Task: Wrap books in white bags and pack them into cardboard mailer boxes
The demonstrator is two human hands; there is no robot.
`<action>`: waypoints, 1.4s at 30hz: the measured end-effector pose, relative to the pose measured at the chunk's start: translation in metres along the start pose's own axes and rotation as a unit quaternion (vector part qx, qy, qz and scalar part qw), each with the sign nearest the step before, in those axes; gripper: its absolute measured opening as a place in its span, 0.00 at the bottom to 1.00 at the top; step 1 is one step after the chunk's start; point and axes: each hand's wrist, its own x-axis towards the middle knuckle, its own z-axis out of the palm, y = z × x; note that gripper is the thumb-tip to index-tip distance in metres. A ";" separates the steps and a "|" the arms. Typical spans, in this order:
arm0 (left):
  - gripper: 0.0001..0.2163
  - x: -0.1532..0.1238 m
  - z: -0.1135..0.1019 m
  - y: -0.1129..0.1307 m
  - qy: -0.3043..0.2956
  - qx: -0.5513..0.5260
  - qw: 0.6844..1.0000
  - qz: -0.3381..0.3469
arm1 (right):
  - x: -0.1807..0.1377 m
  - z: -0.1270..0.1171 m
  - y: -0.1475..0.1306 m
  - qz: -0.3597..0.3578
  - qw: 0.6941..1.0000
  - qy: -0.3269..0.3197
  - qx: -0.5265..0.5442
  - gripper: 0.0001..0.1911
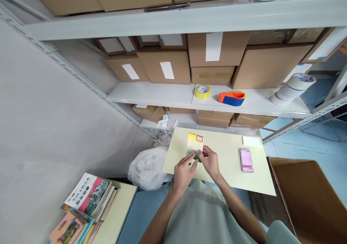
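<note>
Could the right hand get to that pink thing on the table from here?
Probably yes: only tabletop shows between the right hand and the pink thing. That hand is busy at the yellow-and-green printed item, though, so it would likely have to let go first.

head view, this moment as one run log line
left hand: touching yellow-green booklet, lower part | right hand: touching booklet, lower right | tabletop contact: unclear | nearby: pixelated pink item, open cardboard box

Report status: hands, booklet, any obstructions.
Left hand, right hand at lower part of yellow-green booklet. Upper part uncovered. Pink item on table, right, not in the way.
</note>
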 end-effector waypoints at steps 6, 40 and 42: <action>0.31 0.019 -0.046 -0.014 0.027 -0.122 0.981 -0.149 | 0.014 -0.011 -0.003 0.036 0.991 -0.074 0.106 0.29; 0.10 -0.006 -0.019 -0.004 0.063 -0.104 0.992 -0.035 | -0.008 0.038 0.014 0.048 0.994 -0.083 0.053 0.28; 0.12 -0.005 -0.025 -0.006 0.068 -0.119 0.989 -0.063 | -0.006 0.032 0.012 0.054 0.994 -0.086 0.050 0.30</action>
